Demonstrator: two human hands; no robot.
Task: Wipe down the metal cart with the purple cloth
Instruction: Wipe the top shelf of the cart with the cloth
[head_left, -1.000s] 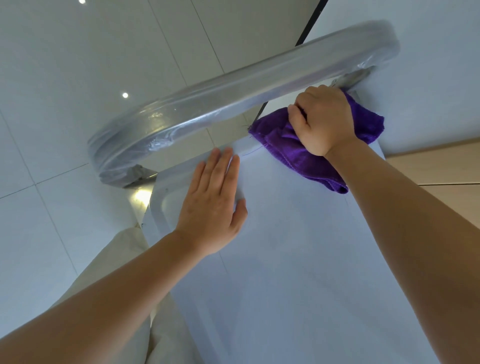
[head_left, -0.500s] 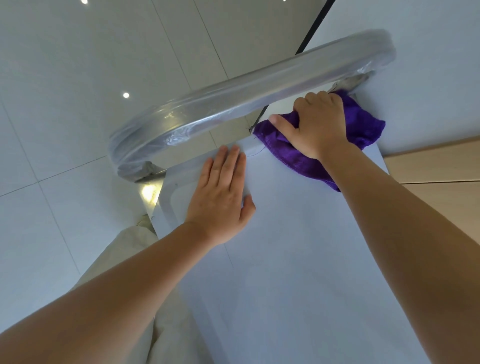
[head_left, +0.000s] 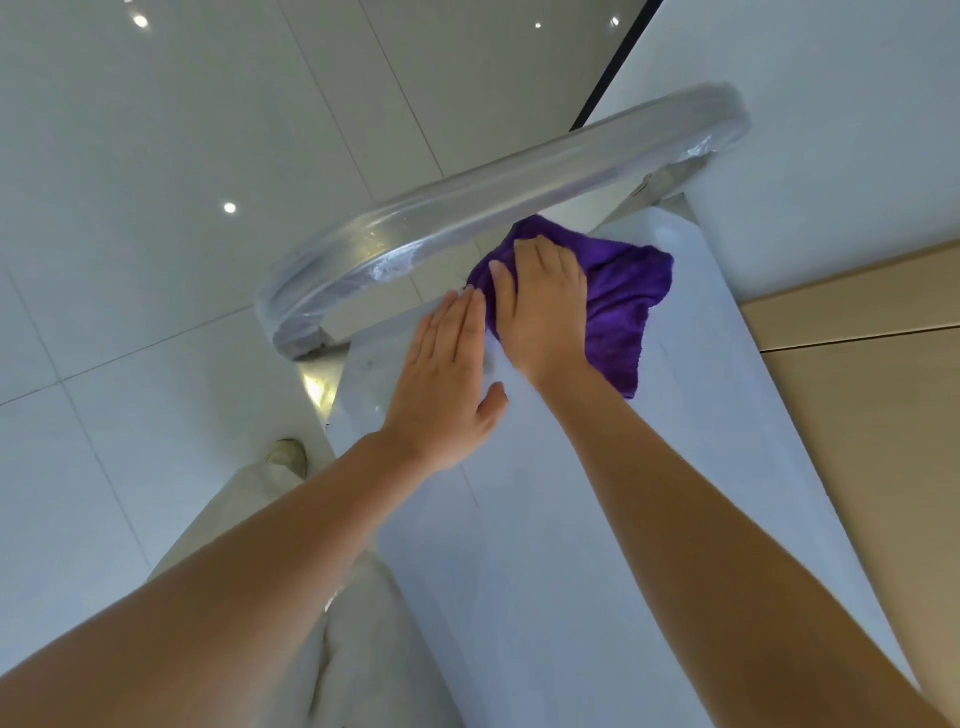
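The metal cart's flat top (head_left: 597, 519) runs from the bottom of the head view up to its far end, where a plastic-wrapped handle bar (head_left: 493, 208) arches across. A purple cloth (head_left: 623, 291) lies spread on the far end of the top, just under the bar. My right hand (head_left: 540, 306) presses flat on the cloth with straight fingers. Immediately left of it, my left hand (head_left: 447, 374) rests flat on the bare cart top, fingers together, its fingertips touching the cloth's edge.
White floor tiles (head_left: 156, 260) lie to the left and beyond the cart. A white wall (head_left: 831, 130) and a wooden panel (head_left: 883, 415) stand close on the right. My light trousers (head_left: 234, 519) and a shoe (head_left: 288, 454) show beside the cart's left edge.
My right hand has uncurled from gripping the bunched cloth and now presses it flat, having slid left along the cart's far end toward my left hand. The left hand stayed flat.
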